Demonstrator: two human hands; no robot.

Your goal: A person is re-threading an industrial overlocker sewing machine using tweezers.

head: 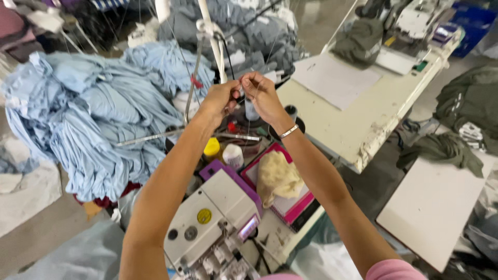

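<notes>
Both my hands are raised together above a white sewing machine (212,212). My left hand (220,98) and my right hand (262,96) pinch a thin thread (248,111) between their fingertips, close to a white thread-stand pole (212,39). A silver bracelet sits on my right wrist. Below the hands stand thread cones: a yellow one (211,147) and a white one (233,155). A pink tray (303,202) holding a cream cloth (277,176) lies to the right of the machine.
A big heap of light blue fabric (88,119) fills the left. A cream work table (358,114) with a paper sheet stretches to the upper right, with dark green garments (467,98) beyond it. A white board (433,207) lies at the lower right.
</notes>
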